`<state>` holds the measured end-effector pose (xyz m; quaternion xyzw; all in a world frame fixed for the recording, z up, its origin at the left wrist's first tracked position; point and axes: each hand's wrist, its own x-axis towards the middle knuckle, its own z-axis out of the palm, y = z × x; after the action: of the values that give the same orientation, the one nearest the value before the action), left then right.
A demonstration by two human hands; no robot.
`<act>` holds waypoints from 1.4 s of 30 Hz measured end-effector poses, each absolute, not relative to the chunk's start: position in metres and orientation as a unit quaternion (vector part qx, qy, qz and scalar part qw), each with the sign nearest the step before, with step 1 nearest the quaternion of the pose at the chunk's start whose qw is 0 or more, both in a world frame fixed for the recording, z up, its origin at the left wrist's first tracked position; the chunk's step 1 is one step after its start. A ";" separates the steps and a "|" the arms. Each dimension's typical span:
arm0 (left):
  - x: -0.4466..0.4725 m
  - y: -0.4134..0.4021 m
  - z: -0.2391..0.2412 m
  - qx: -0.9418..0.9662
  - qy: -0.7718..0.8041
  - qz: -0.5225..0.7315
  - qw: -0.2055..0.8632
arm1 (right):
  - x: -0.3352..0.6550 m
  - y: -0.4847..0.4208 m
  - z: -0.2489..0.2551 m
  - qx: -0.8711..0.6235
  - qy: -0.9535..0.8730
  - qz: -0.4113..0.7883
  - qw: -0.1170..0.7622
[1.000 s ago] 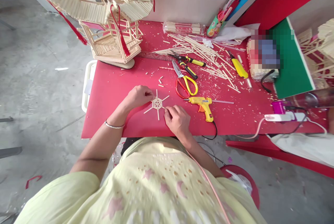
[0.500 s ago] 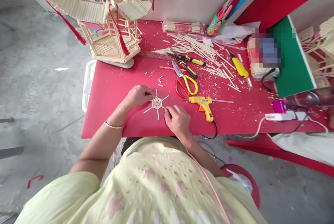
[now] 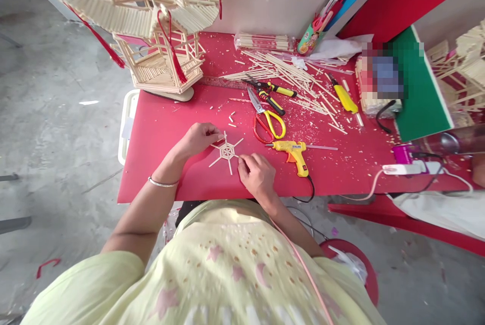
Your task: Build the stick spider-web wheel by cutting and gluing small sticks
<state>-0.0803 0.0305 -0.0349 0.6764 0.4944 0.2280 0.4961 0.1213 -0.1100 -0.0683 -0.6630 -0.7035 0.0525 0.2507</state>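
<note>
A small six-spoked star of thin wooden sticks [image 3: 227, 151], with hexagon rings round its centre, lies near the table's front edge. My left hand [image 3: 200, 139] is closed, its thumb and finger pinching at the upper spokes. On the star's right side, my right hand [image 3: 258, 173] has its fingers curled in a pinch at the tip of a spoke. A yellow glue gun [image 3: 291, 153] rests on its side to the right of that hand. Scissors with red and yellow handles [image 3: 267, 122] lie just beyond, and short cut stick pieces [image 3: 232, 118] are scattered behind the star.
A wooden-stick pagoda model [image 3: 162, 62] with red tassels stands at the back left of the red table [image 3: 159, 128]. Behind the scissors lie pliers [image 3: 271, 93], loose sticks [image 3: 291, 72] and a yellow utility knife [image 3: 345, 97]. A power strip [image 3: 403, 169] sits at the right.
My left fingertips have shifted slightly, from the upper left spoke towards the top spoke, and the star has turned a little. My right hand stays at its spoke. The whole view has moved slightly.
</note>
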 end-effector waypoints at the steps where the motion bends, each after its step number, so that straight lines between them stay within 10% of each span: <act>1: -0.081 0.030 -0.032 0.659 0.488 0.237 0.521 | 0.121 -0.111 -0.068 -0.664 -0.701 0.057 0.254; 10: -0.083 0.033 -0.023 0.475 0.417 0.297 0.716 | 0.146 -0.088 -0.027 -0.679 -0.691 0.034 0.244; 23: -0.082 0.037 -0.026 0.370 0.384 0.439 0.723 | 0.169 0.045 0.002 -0.757 -0.649 0.060 -0.047; 30: -0.078 0.034 -0.016 0.349 0.405 0.476 0.698 | 0.184 0.059 -0.003 -0.762 -0.633 0.129 0.054; 38: -0.076 0.035 -0.015 0.347 0.415 0.526 0.656 | 0.161 -0.005 0.008 -0.628 -0.583 0.312 0.409; 42: -0.071 0.030 -0.014 0.353 0.398 0.541 0.652 | 0.123 -0.048 0.008 -0.589 -0.631 0.301 0.406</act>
<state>-0.0714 0.0297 -0.0138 0.3534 0.3979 0.5405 0.6517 0.1235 -0.0482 0.0082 -0.5891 -0.6309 0.3007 0.4057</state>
